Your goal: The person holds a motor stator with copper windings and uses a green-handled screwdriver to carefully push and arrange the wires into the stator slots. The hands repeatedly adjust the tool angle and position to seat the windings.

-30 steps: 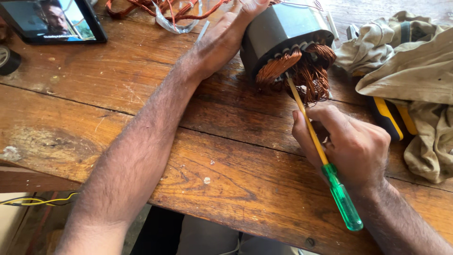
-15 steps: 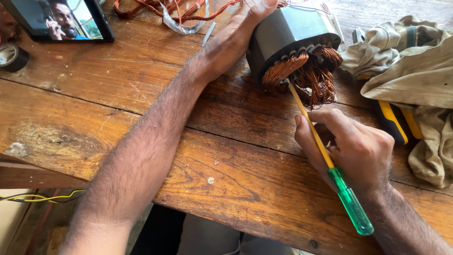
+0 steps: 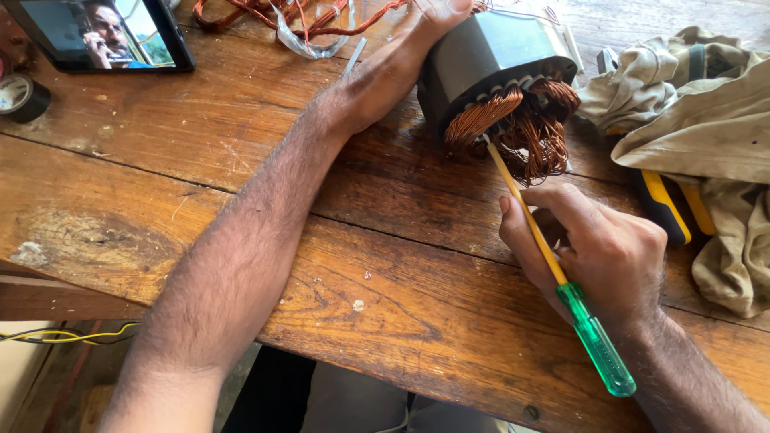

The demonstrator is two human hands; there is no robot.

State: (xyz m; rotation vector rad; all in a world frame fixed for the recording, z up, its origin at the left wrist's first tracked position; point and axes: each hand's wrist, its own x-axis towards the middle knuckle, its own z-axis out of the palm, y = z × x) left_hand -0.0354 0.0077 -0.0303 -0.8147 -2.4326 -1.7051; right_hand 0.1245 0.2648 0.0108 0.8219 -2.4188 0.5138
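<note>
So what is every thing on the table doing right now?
Left hand: resting flat on the motor core.
Motor core: lying on its side, copper wires spilling out.
Right hand: gripping the screwdriver.
Screwdriver: tip poked into the copper wires.
Tablet: switched on, showing a picture.
Cloth: crumpled in a heap.
Tape roll: lying flat.

- A worn wooden table (image 3: 200, 168) of broad planks carries everything.
- A grey motor stator (image 3: 489, 60) with copper windings lies near the far edge.
- A tablet (image 3: 96, 32) and tape roll (image 3: 20, 96) sit far left.
- Crumpled khaki cloth (image 3: 690, 104) covers a yellow-black tool (image 3: 670, 208) at right.
- Loose copper wire (image 3: 265, 14) lies at the far edge.
</note>
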